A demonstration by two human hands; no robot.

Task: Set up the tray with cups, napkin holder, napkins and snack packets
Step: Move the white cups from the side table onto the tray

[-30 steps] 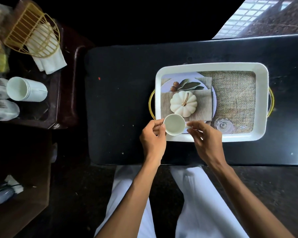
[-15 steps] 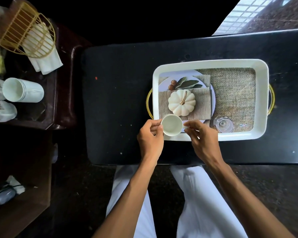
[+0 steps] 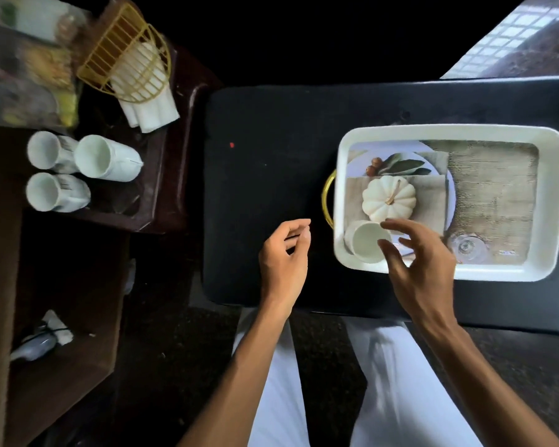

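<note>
- Snack packets (image 3: 29,75): far left on the side counter (image 3: 162,201), blurred; not yet moved, by the look of it.
- Napkin holder (image 3: 123,56): lying tilted over the napkins (image 3: 149,104), just right of the packets. Both are well apart from the tray.
- Three spare cups (image 3: 105,158) lie on their sides in front of the holder. The view has swung left since half a second ago, so I now see all of this stock.
- Left hand (image 3: 284,253): half a second ago it pinched the cup's rim; now it is off it, over the bare counter (image 3: 271,156) left of the tray, with fingers loosely curled and nothing in them.
- Cup (image 3: 367,241): upright in the tray's near-left corner, just in front of the printed pumpkin (image 3: 388,197). It sits in the same place as before, but is now released.
- Right hand (image 3: 417,253): grip gone, fingers spread and slack over the cup's right side. I cannot tell whether a fingertip still brushes the rim.
- Tray (image 3: 449,272): on the counter, holding one cup only.
- Judgement: first cup placed. Three cups, holder, napkins and packets are left, and the leftward look suggests the next fetch is from the side counter.
</note>
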